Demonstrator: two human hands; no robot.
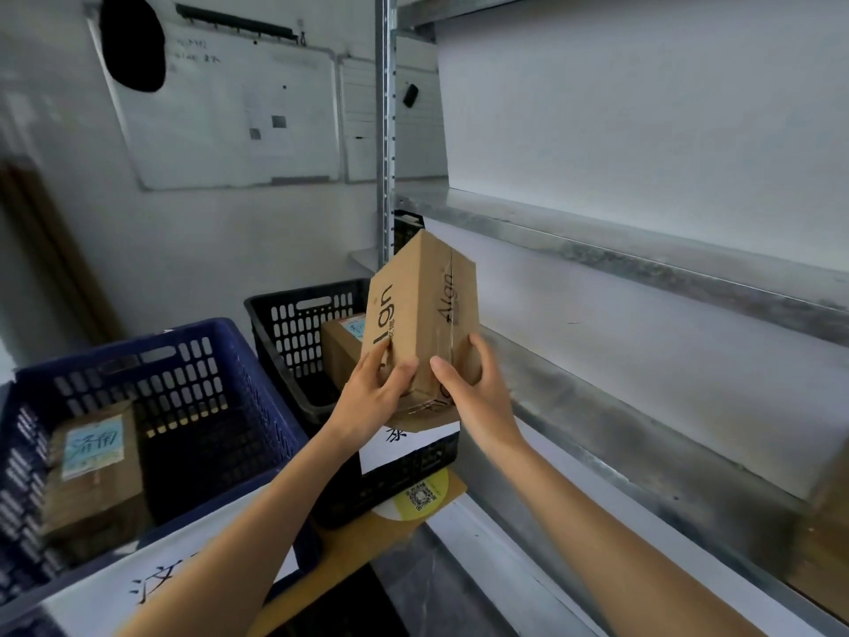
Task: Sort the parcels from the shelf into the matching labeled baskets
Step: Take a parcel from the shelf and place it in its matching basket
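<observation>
Head view. I held one cardboard parcel (420, 324) in both hands, clear of every surface, in front of the metal shelf (643, 250) and above the near part of the black basket (294, 314). The parcel stood on end, tilted slightly, with dark printed lettering running up two of its faces and a taped seam along the edge between them.

My left hand (374, 393) gripped its lower left side, the fingers curled against the left face and the thumb pressed on the lower corner. My right hand (473, 388) gripped the lower right side, thumb on the near face and fingers wrapped round the far side, where their tips were hidden.

The black basket held a second brown parcel (340, 347) with a pale label on top, and a white paper label (404, 445) with a handwritten character hung on its near wall, partly covered by the held parcel.

Just to the left stood a blue basket (161, 360) holding a flat brown parcel (92, 471) with a light blue label. A white sheet (161, 586) with handwriting was fixed to its near wall.

A round yellow sticker (420, 494) with a square code lay beneath the black basket's near corner.

A whiteboard (220, 117) hung on the wall behind.
</observation>
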